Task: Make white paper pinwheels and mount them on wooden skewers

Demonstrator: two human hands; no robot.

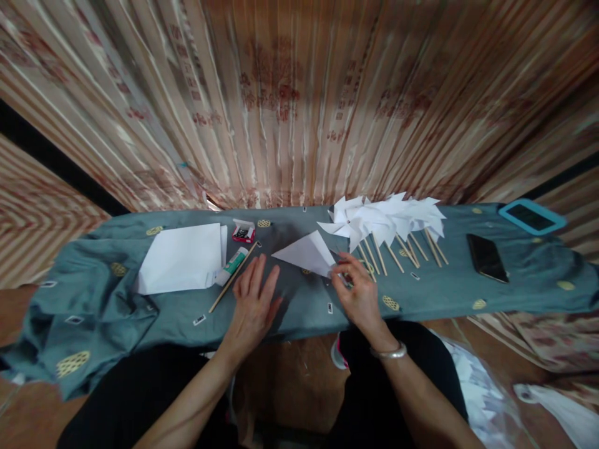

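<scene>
My left hand [255, 299] is held low over the cloth with its fingers stretched out, holding nothing. It is just right of a thin wooden stick [229, 287] and a green-and-white glue box [233, 265]. A white paper folded into a pointed triangle [304, 252] lies between my hands, its tip toward the left. My right hand [358, 290] pinches the paper's right corner between thumb and fingers. Beside and partly under that hand show the yellow-green handles of what look like scissors [369, 268]; the hand covers much of them.
A stack of white paper [182, 259] and a small open red box [244, 231] are at left. White paper pinwheels [393, 218] on wooden sticks are piled at back right. Farther right lie a dark phone [486, 257] and a blue-framed tablet [532, 216]. A curtain [290, 125] hangs behind.
</scene>
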